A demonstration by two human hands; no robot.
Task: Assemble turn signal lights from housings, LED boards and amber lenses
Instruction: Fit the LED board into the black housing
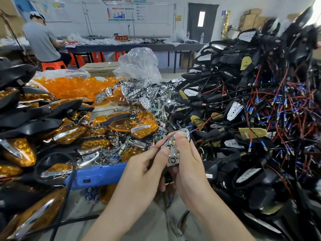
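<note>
The reflector piece (174, 154), a silvery part with honeycomb cells in which small yellow LEDs show, sits just below the centre of the frame, held up between both hands. The left hand (145, 169) comes in from the lower middle; its thumb and forefinger pinch the piece's left edge, and the other fingers curl underneath. The right hand (190, 168) grips it from the right, with the thumb lying along the top face and the fingers wrapped behind. What lies beneath the piece is hidden by the hands.

Just left of the hands, the rim of a blue tray (97, 176) crosses the lower middle. Behind it lie finished lights (69, 134) with amber lenses and chrome trim, which spread down the left edge of the frame. Farther back, in the centre left, is a heap of loose amber lenses (73, 86), and beside it a heap of chrome reflectors (137, 91) below a crumpled clear plastic bag (139, 65).

The whole right side is filled by a tall pile of black housings (251, 101) with white boards and tangled red, black and blue-tipped wires.

In the upper left a person in a grey shirt (41, 42) sits on an orange stool (53, 65) at a long table (121, 46). A dark door (201, 21) and cardboard boxes (250, 18) stand in the upper right.
</note>
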